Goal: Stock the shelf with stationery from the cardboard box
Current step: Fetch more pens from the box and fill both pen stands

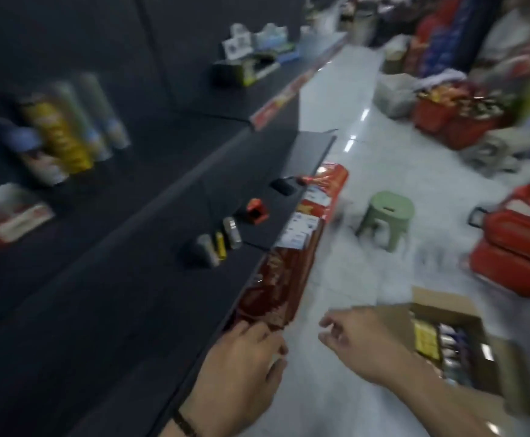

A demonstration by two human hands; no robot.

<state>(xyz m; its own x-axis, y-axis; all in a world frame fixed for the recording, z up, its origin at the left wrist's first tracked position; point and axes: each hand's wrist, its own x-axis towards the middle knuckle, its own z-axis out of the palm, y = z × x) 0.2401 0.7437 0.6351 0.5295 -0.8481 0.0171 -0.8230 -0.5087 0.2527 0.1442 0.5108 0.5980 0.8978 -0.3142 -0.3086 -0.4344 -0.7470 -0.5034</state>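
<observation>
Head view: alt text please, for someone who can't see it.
The left hand touches the red label strip on the edge of a dark shelf; the right hand hangs empty, fingers loosely curled, beside the open cardboard box on the floor. A few small items stand on the shelf. Motion-blurred.

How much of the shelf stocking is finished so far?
Early days. A few small items stand on the shelf. Neither hand carries anything: the left hand is at the shelf's front edge, the right hand hovers beside it. The cardboard box looks largely full.
</observation>
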